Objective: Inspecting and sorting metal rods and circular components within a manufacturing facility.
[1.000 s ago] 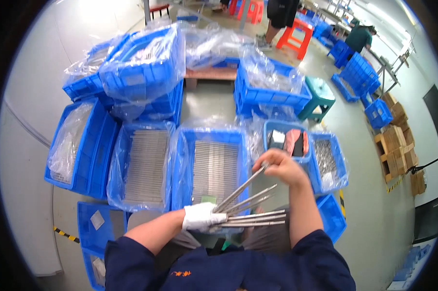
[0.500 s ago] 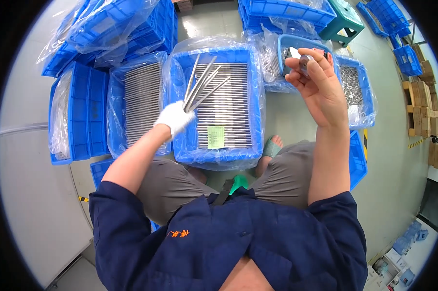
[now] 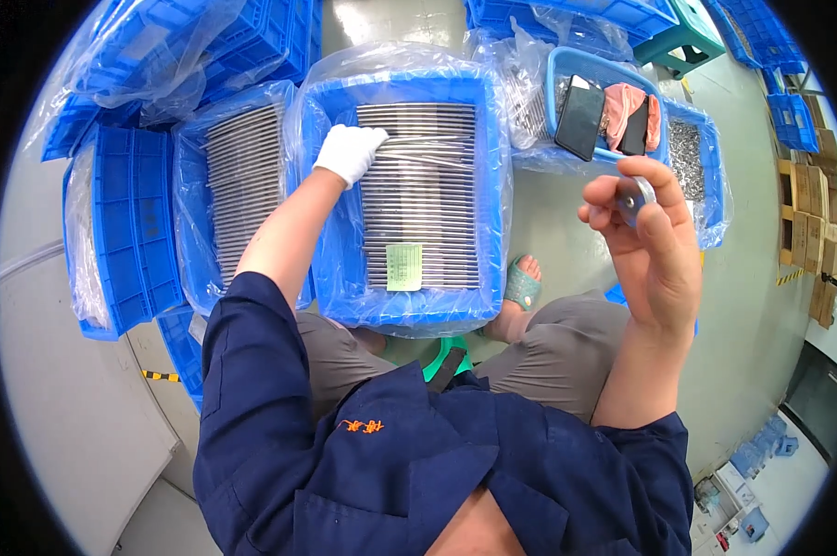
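Ref: middle crate, 12 o'clock = away from wearer. Rods lie in it, crosswise; paper slip on them at 6. Left hand inside toward 10, at ends of a few skewed rods on top. Second rod crate at 9, side-on crate beyond. Stacked crates at 10–11. Basin at 2, flat case and cloth in it; stool behind. Small-parts crate at 3. Right hand nearer on 3, disc in fingers.

Grey floor with blue crates of metal rods
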{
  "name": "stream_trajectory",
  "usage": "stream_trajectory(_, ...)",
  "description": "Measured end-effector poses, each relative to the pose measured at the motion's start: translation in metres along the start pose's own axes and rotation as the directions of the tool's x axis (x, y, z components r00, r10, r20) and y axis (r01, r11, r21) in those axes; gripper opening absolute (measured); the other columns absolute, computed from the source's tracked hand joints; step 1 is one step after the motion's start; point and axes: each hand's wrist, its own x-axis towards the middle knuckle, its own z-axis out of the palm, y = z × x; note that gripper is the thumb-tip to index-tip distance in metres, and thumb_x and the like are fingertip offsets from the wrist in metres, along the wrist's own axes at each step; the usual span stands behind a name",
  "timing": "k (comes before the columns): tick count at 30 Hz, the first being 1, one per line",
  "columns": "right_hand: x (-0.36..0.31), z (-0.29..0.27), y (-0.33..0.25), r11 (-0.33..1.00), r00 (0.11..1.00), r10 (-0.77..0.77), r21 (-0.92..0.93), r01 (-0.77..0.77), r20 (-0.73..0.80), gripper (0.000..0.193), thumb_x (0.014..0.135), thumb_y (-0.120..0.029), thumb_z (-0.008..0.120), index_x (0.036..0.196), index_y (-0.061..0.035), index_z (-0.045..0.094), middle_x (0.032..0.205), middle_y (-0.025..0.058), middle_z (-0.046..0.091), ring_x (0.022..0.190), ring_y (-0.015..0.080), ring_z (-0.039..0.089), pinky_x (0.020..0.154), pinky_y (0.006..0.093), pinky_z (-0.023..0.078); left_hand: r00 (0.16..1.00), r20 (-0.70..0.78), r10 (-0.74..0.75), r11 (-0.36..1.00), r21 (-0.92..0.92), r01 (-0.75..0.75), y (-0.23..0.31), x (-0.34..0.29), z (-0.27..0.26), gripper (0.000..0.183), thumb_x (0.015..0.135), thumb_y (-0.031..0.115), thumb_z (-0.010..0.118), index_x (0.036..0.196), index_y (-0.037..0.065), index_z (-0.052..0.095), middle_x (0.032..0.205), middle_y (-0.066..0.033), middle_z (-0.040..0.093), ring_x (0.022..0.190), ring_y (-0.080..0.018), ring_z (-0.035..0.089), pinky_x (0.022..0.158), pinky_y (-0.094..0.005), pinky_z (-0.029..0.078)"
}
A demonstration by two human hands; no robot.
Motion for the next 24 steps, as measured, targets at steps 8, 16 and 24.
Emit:
stream_trajectory(8, 0.003, 0.004, 0.008, 0.998, 0.998, 0.064, -0.015, -0.064, 0.008, 0.045, 0.083, -0.022, 0.067, 0.119, -0.0009, 0.051, 0.102, 0.0175, 0.063, 0.084, 0.0148, 0.056, 0.083, 0.0285, 0.045, 0.958, 0.237, -0.159, 0.984, -0.040, 0.173, 0.021, 0.021, 0.019, 0.039, 0.079, 0.020, 0.061, 0.117, 0.016, 0.053, 0.106, -0.0094, 0.061, 0.099, -0.0271, 0.060, 0.081, -0.0424, 0.046)
stream_trajectory(16, 0.001, 0.012, 0.009, 0.994, 0.995, 0.102, -0.030, -0.102, 0.014, 0.046, 0.082, -0.023, 0.069, 0.118, -0.0005, 0.052, 0.101, 0.0180, 0.064, 0.083, 0.0139, 0.057, 0.080, 0.0272, 0.046, 0.998, 0.049, -0.049, 0.999, -0.014, 0.050, 0.052, -0.001, 0.022, 0.071, 0.070, 0.033, 0.072, 0.130, 0.011, 0.042, 0.132, -0.0120, 0.043, 0.125, -0.0307, 0.037, 0.101, -0.0446, 0.032)
stream_trajectory(24, 0.000, 0.013, 0.006, 0.973, 0.983, 0.182, -0.147, -0.177, 0.017, 0.054, 0.083, -0.032, 0.067, 0.122, -0.0017, 0.046, 0.102, 0.0171, 0.060, 0.086, 0.0189, 0.056, 0.083, 0.0313, 0.044, 0.987, -0.151, 0.060, 0.998, -0.025, -0.065, 0.049, 0.012, 0.044, 0.052, 0.072, 0.025, 0.069, 0.119, 0.013, 0.051, 0.124, -0.0099, 0.048, 0.119, -0.0292, 0.043, 0.097, -0.0443, 0.034)
